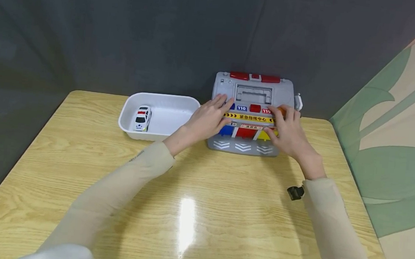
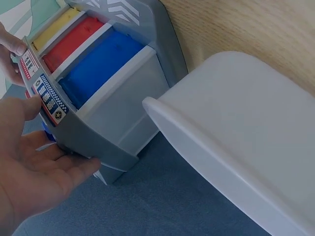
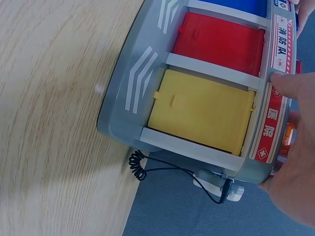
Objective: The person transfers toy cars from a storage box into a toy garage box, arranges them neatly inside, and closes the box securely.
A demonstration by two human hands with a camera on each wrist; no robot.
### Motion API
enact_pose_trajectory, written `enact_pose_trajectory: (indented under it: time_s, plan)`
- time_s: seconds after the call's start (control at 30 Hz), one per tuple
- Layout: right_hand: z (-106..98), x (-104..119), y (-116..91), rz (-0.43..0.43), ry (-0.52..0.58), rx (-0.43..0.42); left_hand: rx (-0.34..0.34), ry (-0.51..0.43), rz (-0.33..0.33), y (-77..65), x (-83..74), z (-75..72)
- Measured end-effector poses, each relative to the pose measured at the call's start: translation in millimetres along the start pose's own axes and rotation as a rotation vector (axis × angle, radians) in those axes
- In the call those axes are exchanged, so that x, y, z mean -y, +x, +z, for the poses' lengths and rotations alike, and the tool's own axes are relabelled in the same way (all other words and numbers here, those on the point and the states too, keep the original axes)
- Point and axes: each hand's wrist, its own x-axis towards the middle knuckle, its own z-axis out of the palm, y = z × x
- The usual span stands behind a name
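A grey toy garage (image 1: 248,117) stands at the back edge of the table, with blue, red and yellow doors in its front. My left hand (image 1: 206,119) holds its roof edge at the left end, thumb on the front label and fingers over the top. At the opposite end my right hand (image 1: 290,130) grips the same edge, its thumb on the front panel near the red label (image 3: 269,123). The yellow door (image 3: 199,112) and red door (image 3: 219,44) look closed, and so does the blue door (image 2: 101,66). Fingers hide part of the roof buttons.
Left of the garage stands a white tub (image 1: 169,116) with a white toy police car (image 1: 141,119) inside. A small white handset (image 1: 298,102) hangs on the garage's right side, with a black coiled cord (image 3: 138,167). Dark cloth (image 1: 163,39) rises behind the table.
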Motion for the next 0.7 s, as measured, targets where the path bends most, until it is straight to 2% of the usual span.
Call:
enact_pose_trajectory:
  time_s: [0.43,0.7]
  plan:
    - [-0.8,1.8,1.4,0.003,0.001,0.011,0.011,-0.009,0.006,-1.0,2.5,-2.3]
    - [-1.2,0.5,-1.2,-0.009,-0.001,-0.004,-0.017,-0.042,0.033,-1.5,3.1,-0.3]
